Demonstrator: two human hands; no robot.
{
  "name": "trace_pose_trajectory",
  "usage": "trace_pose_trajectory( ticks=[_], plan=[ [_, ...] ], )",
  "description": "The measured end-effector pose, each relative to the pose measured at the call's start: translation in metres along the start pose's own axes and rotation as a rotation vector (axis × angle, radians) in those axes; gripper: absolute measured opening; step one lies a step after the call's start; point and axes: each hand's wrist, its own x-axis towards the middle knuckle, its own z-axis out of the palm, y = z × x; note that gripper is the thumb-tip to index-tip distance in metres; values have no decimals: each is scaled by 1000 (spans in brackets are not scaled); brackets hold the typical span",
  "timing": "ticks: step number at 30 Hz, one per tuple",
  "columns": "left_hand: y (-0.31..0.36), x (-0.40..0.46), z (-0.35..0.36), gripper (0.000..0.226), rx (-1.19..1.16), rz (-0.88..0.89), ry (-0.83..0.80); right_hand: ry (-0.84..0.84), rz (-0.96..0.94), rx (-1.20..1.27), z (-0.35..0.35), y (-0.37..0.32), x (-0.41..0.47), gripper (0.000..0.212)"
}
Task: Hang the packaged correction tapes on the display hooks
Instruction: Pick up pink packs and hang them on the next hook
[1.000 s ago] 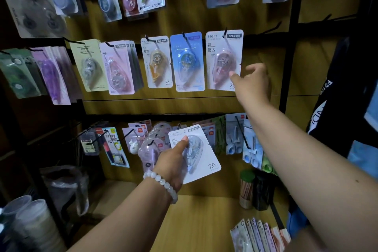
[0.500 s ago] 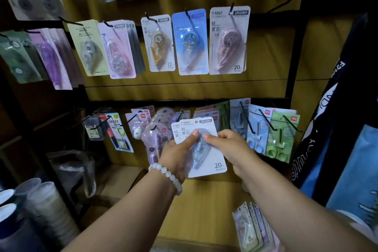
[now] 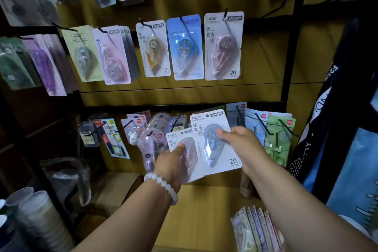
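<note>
Head view: the right hand (image 3: 243, 147) pinches a blue-grey correction tape pack (image 3: 214, 143), thumb curled onto its blister, low before the display hooks (image 3: 226, 14). Just left, overlapped by it, the left hand (image 3: 171, 161) grips a pink pack (image 3: 184, 149), thumb on front

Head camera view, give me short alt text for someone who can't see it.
Two hands hold packaged correction tapes in front of a display wall: the right hand pinches a blue-grey T-9267 pack, the left hand grips a pink T-9267 pack partly tucked behind it. Above, a matching pink pack hangs on a black hook beside other carded tapes.
</note>
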Motion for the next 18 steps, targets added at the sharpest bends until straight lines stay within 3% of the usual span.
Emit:
trace_pose_trajectory(
  ticks=[7, 13, 18],
  plan=[
    [-5, 4, 1, 31, -24, 28, -21, 25, -237, 113, -11, -52, -3, 12],
    [-4, 6, 2, 37, -55, 37, -61, 63, -473, 232, -18, -120, 3, 10],
    [-3, 7, 3, 39, -33, 43, -70, 128, -560, 200, -18, -156, 14, 11]
  ],
)
